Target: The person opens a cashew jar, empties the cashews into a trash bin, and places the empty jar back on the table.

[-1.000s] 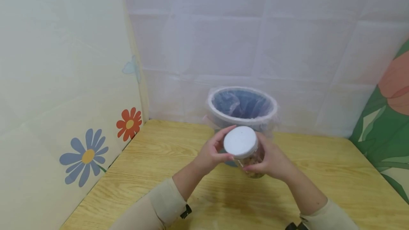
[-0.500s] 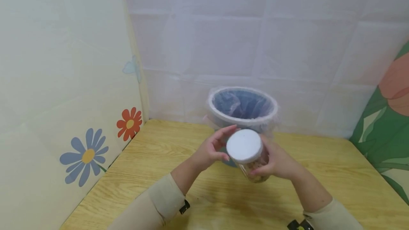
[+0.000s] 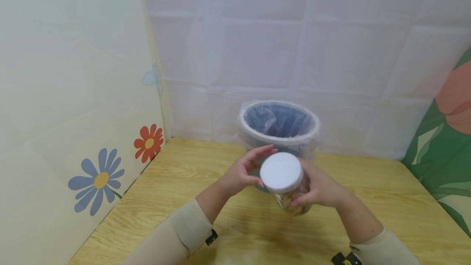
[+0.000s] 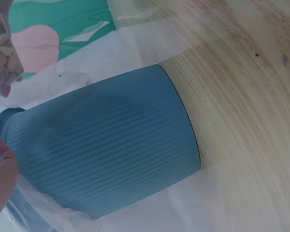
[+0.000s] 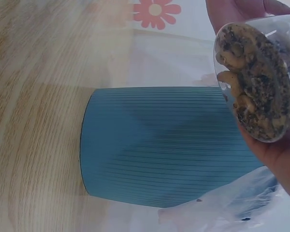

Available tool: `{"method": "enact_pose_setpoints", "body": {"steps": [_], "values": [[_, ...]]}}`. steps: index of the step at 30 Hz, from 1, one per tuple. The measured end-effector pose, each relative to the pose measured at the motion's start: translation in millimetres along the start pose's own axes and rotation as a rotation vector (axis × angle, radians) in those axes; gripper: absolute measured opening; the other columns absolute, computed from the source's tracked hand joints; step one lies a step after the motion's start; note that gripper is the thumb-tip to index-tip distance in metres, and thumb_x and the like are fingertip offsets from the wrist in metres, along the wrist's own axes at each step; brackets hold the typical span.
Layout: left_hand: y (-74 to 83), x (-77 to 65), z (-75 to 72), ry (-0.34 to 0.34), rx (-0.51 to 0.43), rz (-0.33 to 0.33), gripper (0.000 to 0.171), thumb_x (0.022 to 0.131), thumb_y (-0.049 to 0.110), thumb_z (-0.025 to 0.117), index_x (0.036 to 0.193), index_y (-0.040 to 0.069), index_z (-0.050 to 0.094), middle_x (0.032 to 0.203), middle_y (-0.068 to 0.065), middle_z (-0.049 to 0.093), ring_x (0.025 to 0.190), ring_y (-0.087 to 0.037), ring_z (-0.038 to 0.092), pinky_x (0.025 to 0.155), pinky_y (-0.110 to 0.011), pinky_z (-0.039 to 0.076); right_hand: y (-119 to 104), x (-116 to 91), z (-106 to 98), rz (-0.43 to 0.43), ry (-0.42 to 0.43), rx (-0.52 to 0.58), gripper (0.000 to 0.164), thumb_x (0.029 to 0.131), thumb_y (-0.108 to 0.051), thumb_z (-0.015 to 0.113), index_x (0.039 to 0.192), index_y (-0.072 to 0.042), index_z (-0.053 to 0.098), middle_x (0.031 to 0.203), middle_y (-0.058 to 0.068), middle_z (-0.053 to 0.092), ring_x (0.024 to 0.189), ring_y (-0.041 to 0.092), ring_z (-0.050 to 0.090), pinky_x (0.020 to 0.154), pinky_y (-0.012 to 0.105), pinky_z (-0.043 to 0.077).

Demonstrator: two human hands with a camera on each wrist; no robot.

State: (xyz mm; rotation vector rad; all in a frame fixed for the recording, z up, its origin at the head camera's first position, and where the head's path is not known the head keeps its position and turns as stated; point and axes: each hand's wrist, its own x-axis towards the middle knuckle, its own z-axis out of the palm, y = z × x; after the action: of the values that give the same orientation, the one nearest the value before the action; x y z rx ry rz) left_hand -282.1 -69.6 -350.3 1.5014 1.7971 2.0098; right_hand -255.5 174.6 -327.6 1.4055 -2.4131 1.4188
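A clear jar (image 3: 293,197) with a round white lid (image 3: 281,171) is held above the table, tilted with its lid toward the head camera. My right hand (image 3: 321,184) grips it around the side. Through the bottom, in the right wrist view, tan nut-like pieces (image 5: 234,89) and dark crumbs show inside. At the lid's left my left hand (image 3: 240,173) has its thumb and fingers spread apart, holding nothing. In the left wrist view that hand (image 4: 1,171) is apart from the jar (image 4: 2,55).
Behind the hands a blue ribbed bin (image 4: 106,140) stands on the wood-grain table (image 3: 191,167). A clear plastic liner (image 5: 232,200) hangs over its white rim (image 3: 254,134). A white sheet (image 3: 257,52) covers the back; flowered panels stand at both sides.
The jar has moved slightly right and toward me in my right hand. My left hand has let go of the lid, leaving a small gap; its fingers are spread.
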Motion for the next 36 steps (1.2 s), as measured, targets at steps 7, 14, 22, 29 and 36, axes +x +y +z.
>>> {"method": "enact_pose_setpoints", "body": {"steps": [7, 14, 22, 29, 36], "values": [[-0.2, 0.2, 1.3, -0.017, 0.029, 0.003, 0.098, 0.067, 0.043, 0.073, 0.141, -0.002, 0.026, 0.142, -0.021, 0.032, 0.126, -0.026, 0.040, 0.104, -0.043, 0.030, 6, -1, 1, -0.011, -0.023, 0.034, 0.092, 0.058, -0.010, 0.084, 0.135, -0.002, 0.034, 0.122, 0.016, 0.051, 0.111, 0.016, 0.050, 0.097, 0.026, 0.038], [1.8, 2.0, 3.5, -0.030, 0.070, 0.005, 0.102, 0.066, 0.046, 0.073, 0.141, -0.003, 0.025, 0.141, -0.022, 0.033, 0.127, -0.022, 0.039, 0.107, -0.041, 0.024, 6, -1, 3, 0.010, -0.004, -0.002, 0.093, 0.058, -0.012, 0.084, 0.136, -0.001, 0.033, 0.122, 0.016, 0.050, 0.111, 0.015, 0.049, 0.096, 0.025, 0.038], [1.3, 1.8, 4.6, -0.021, 0.073, 0.008, 0.102, 0.066, 0.047, 0.073, 0.141, -0.001, 0.025, 0.139, -0.023, 0.034, 0.126, -0.024, 0.039, 0.107, -0.041, 0.024, 4, 0, 5, 0.037, 0.016, -0.027, 0.092, 0.060, -0.016, 0.084, 0.136, -0.004, 0.033, 0.122, 0.013, 0.050, 0.111, 0.017, 0.049, 0.096, 0.027, 0.039], [1.2, 1.4, 8.2, 0.000, 0.098, 0.005, 0.101, 0.066, 0.049, 0.074, 0.142, 0.003, 0.026, 0.139, -0.018, 0.037, 0.125, -0.024, 0.038, 0.106, -0.038, 0.029, 4, 2, 9, 0.070, 0.068, -0.122, 0.091, 0.059, -0.026, 0.085, 0.135, -0.009, 0.037, 0.122, 0.006, 0.052, 0.110, 0.019, 0.049, 0.095, 0.032, 0.040], [2.4, 0.7, 11.8, 0.060, 0.113, -0.006, 0.101, 0.065, 0.051, 0.074, 0.142, 0.004, 0.028, 0.138, -0.016, 0.039, 0.124, -0.024, 0.040, 0.105, -0.036, 0.030, 3, 4, 14, 0.116, 0.109, -0.106, 0.094, 0.056, -0.031, 0.086, 0.134, -0.011, 0.037, 0.122, 0.002, 0.052, 0.112, 0.020, 0.049, 0.096, 0.037, 0.040]]}}
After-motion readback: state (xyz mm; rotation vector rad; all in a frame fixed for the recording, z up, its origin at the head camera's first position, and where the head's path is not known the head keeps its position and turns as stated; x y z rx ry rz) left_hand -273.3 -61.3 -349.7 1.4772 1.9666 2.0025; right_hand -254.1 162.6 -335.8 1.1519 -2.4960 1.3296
